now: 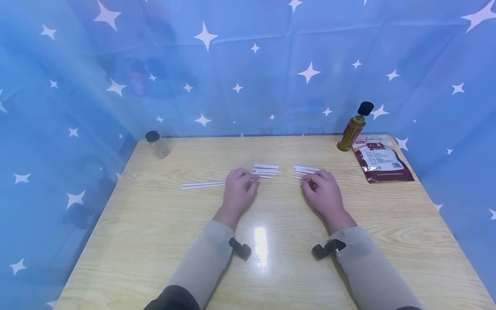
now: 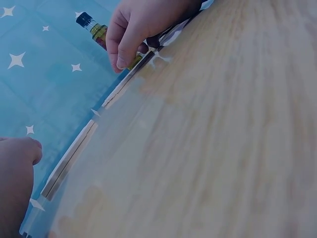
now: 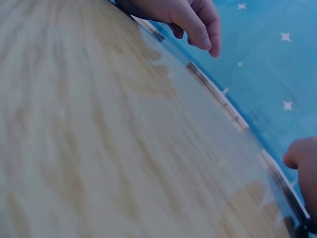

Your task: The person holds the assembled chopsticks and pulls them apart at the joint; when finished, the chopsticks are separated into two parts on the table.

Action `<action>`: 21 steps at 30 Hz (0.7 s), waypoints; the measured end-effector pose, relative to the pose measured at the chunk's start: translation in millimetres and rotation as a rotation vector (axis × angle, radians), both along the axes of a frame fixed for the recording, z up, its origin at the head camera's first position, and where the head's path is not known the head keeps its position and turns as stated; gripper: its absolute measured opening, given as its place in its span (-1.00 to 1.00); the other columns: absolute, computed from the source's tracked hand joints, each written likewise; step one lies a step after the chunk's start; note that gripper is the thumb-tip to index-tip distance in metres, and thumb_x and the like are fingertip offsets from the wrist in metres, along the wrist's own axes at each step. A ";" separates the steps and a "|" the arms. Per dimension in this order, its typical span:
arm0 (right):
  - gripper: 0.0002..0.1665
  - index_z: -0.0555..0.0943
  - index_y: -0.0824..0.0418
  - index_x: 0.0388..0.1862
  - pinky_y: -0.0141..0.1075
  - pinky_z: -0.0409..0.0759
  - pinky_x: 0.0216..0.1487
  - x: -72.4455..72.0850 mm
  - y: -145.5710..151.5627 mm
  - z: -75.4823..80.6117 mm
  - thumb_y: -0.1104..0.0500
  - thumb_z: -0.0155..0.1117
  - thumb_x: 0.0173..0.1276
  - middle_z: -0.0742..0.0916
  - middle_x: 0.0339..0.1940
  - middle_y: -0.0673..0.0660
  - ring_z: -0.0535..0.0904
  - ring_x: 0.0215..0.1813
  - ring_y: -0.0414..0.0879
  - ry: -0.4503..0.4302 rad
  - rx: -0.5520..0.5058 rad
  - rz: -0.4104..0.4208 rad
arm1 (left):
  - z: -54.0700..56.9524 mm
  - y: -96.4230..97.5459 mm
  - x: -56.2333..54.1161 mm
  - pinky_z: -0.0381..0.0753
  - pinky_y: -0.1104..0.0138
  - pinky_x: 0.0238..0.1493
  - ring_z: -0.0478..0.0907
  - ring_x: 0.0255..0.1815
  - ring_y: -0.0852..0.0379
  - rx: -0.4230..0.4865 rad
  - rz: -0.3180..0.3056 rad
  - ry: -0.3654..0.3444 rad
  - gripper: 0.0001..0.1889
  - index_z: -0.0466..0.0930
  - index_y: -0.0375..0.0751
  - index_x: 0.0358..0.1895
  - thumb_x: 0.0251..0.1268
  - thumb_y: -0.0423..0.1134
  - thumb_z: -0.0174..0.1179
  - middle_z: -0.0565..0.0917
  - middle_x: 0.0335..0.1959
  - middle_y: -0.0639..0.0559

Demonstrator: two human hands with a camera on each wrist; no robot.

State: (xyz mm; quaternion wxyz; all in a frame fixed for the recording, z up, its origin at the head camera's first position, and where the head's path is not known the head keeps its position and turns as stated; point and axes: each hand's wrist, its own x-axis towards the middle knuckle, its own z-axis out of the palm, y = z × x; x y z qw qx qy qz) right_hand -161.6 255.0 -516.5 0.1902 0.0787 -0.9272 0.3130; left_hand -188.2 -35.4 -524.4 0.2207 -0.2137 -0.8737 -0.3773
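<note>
In the head view, a row of thin white sticks lies beside the fingertips of my left hand. A second row of white sticks lies by my right hand, whose fingertips overlap the nearest ends. Two longer-looking white sticks extend out to the left from behind the left hand. In the right wrist view, the left hand has loosely bent fingers with nothing visible between them. Bent the same way, the right hand shows bare fingertips in the left wrist view.
A small clear jar with a black lid stands at the back left of the wooden table. At the back right are an oil bottle and a dark red packet. A blue star-patterned curtain surrounds the table.
</note>
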 end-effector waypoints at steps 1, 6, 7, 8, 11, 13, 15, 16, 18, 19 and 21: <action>-0.86 0.82 0.19 -0.10 -0.04 0.45 -0.08 -0.2 -2.1 0.0 0.18 0.42 0.46 0.67 -0.22 0.12 0.51 -0.11 0.09 0.002 0.001 0.003 | -0.4 -1.9 0.8 0.50 0.16 0.16 0.51 -0.07 0.09 0.001 0.002 0.009 -0.89 0.85 -0.08 -0.10 0.39 -0.27 0.40 0.67 -0.17 0.10; -0.86 0.83 0.21 -0.12 -0.02 0.47 -0.08 -3.0 -13.4 0.2 0.20 0.43 0.43 0.68 -0.26 0.13 0.52 -0.13 0.10 0.035 -0.009 0.030 | -1.0 -11.3 3.1 0.52 0.15 0.12 0.53 -0.07 0.04 0.008 0.004 0.032 -0.90 0.84 -0.13 -0.13 0.36 -0.30 0.42 0.68 -0.18 0.04; -0.85 0.83 0.22 -0.12 -0.02 0.47 -0.06 -4.1 -16.2 0.3 0.20 0.43 0.42 0.68 -0.26 0.13 0.53 -0.12 0.10 0.042 -0.012 0.038 | -1.0 -13.2 3.1 0.53 0.14 0.12 0.54 -0.07 0.03 0.006 0.005 0.039 -0.90 0.84 -0.14 -0.12 0.36 -0.30 0.43 0.69 -0.17 0.03; -0.85 0.83 0.22 -0.12 -0.02 0.48 -0.05 -5.6 -18.9 0.1 0.19 0.43 0.42 0.69 -0.25 0.13 0.53 -0.11 0.10 0.047 -0.014 0.041 | -0.9 -15.2 3.0 0.53 0.13 0.13 0.54 -0.06 0.03 0.001 0.007 0.040 -0.90 0.84 -0.14 -0.12 0.36 -0.31 0.43 0.69 -0.17 0.03; -0.84 0.83 0.22 -0.12 0.00 0.49 -0.03 -9.7 -27.8 -0.6 0.18 0.42 0.41 0.70 -0.25 0.13 0.55 -0.10 0.10 0.066 -0.022 0.057 | 0.6 -21.4 2.8 0.51 0.12 0.20 0.54 -0.03 0.02 -0.024 0.021 0.024 -0.88 0.84 -0.14 -0.08 0.38 -0.30 0.43 0.69 -0.15 0.02; -0.84 0.83 0.22 -0.14 0.01 0.51 -0.03 -11.7 -35.3 -0.3 0.18 0.42 0.40 0.70 -0.24 0.14 0.55 -0.11 0.11 0.081 -0.028 0.068 | 2.1 -26.2 3.3 0.49 0.13 0.23 0.54 -0.01 0.03 -0.042 0.032 0.008 -0.87 0.84 -0.13 -0.06 0.40 -0.29 0.42 0.69 -0.14 0.04; -0.83 0.83 0.22 -0.15 0.04 0.52 0.00 -13.3 -43.5 0.1 0.18 0.41 0.39 0.70 -0.24 0.16 0.56 -0.10 0.14 0.087 -0.032 0.085 | 3.8 -30.8 4.3 0.47 0.13 0.25 0.53 0.01 0.03 -0.057 0.045 -0.011 -0.87 0.84 -0.12 -0.05 0.42 -0.27 0.40 0.69 -0.13 0.06; -0.83 0.83 0.22 -0.15 0.06 0.53 0.04 -14.2 -48.0 0.3 0.17 0.40 0.40 0.71 -0.23 0.16 0.58 -0.07 0.16 0.085 -0.030 0.093 | 4.5 -33.3 5.1 0.46 0.13 0.26 0.53 0.02 0.03 -0.064 0.054 -0.021 -0.87 0.84 -0.11 -0.05 0.42 -0.26 0.40 0.69 -0.12 0.06; -0.82 0.84 0.20 -0.15 0.06 0.54 0.06 -15.7 -57.3 1.0 0.15 0.39 0.41 0.72 -0.22 0.15 0.58 -0.06 0.15 0.069 -0.028 0.108 | 5.3 -38.2 6.5 0.46 0.12 0.28 0.53 0.03 0.03 -0.075 0.072 -0.034 -0.87 0.84 -0.10 -0.05 0.44 -0.25 0.38 0.69 -0.12 0.07; -0.81 0.84 0.19 -0.14 0.05 0.55 0.06 -16.5 -61.7 0.9 0.13 0.39 0.42 0.72 -0.22 0.13 0.58 -0.05 0.14 0.055 -0.029 0.115 | 5.4 -40.5 7.2 0.45 0.12 0.28 0.53 0.04 0.03 -0.079 0.080 -0.042 -0.87 0.84 -0.10 -0.05 0.44 -0.24 0.38 0.68 -0.11 0.08; -0.80 0.84 0.16 -0.13 0.05 0.55 0.08 -18.4 -70.5 0.2 0.11 0.38 0.44 0.72 -0.20 0.11 0.58 -0.04 0.11 0.037 -0.020 0.126 | 5.7 -45.2 8.3 0.43 0.11 0.31 0.52 0.06 0.04 -0.088 0.096 -0.061 -0.87 0.83 -0.08 -0.05 0.46 -0.24 0.37 0.68 -0.10 0.09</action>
